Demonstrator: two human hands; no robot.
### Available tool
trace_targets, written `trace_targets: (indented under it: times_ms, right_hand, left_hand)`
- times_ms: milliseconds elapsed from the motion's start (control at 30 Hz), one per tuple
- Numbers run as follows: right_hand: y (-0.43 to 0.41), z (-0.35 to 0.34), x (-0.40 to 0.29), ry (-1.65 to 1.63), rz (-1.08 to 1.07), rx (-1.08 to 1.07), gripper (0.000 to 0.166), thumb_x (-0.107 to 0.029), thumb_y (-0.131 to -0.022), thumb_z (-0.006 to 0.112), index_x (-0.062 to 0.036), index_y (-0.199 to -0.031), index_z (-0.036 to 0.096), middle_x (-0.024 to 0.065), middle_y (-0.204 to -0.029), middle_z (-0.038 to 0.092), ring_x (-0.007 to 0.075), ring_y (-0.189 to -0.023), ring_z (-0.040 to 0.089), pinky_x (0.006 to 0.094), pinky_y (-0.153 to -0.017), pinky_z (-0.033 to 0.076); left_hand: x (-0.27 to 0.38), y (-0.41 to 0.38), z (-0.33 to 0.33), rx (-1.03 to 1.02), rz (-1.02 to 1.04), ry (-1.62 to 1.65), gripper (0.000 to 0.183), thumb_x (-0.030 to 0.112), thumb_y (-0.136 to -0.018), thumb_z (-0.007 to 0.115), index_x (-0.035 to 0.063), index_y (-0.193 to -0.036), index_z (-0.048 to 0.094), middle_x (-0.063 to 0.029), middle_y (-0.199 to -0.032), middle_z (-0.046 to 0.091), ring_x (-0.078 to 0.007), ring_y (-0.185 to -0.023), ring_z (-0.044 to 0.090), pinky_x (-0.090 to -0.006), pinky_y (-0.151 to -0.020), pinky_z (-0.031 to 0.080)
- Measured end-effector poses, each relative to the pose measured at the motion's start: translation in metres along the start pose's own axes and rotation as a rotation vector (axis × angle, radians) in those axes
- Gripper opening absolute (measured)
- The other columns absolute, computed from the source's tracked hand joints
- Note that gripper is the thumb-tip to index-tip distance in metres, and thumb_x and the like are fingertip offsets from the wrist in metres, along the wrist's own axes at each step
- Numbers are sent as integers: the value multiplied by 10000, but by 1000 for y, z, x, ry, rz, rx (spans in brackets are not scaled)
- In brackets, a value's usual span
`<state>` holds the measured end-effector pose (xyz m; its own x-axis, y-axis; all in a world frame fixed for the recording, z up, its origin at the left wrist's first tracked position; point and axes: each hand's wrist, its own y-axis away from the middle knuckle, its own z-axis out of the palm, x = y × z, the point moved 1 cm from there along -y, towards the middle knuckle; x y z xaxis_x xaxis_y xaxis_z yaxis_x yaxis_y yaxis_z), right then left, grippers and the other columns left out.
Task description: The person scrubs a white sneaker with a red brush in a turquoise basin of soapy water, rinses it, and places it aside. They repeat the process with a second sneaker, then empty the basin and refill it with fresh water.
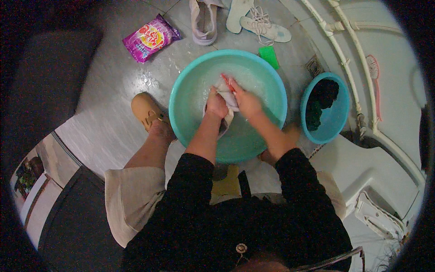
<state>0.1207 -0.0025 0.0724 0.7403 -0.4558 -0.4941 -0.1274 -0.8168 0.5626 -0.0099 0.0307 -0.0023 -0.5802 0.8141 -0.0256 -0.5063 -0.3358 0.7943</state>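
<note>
A large turquoise plastic basin with sudsy water stands on the floor before me. Over the water, my left hand holds a pale fabric shoe, its toe pointing up and to the right. My right hand is closed around a red brush, which lies against the shoe's upper end. The bristles are hidden. Beyond the rim stands the other pale shoe, with two insoles and white laces to its right.
A purple detergent bag lies at the upper left and a green scouring pad touches the basin's far rim. At right stand a small blue basin with dark cloth and white wall pipes. A pink hairbrush is beside the pipes.
</note>
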Motion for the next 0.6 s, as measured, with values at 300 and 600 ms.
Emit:
trace_targets:
  times_ms: [300, 600]
  right_hand:
    - [4, 5, 1, 58, -56, -188, 493, -243, -963, 384, -254, -1445, 285, 238, -1096, 601, 427, -883, 606, 483, -748, 480]
    - [47, 31, -4, -307, -277, 103, 455, -164, -944, 396, -205, -1397, 380, 201, -1165, 595, 375, -977, 609, 442, -838, 472]
  left_hand:
    - [0, -29, -41, -364, -65, 127, 675, 594, -915, 326, 54, -1297, 464, -143, -1249, 543, -339, -1122, 516, -462, -975, 399]
    - [5, 3, -12, 241, 43, -138, 639, 586, -931, 331, 46, -1222, 508, -133, -1113, 588, -315, -993, 564, -435, -883, 468]
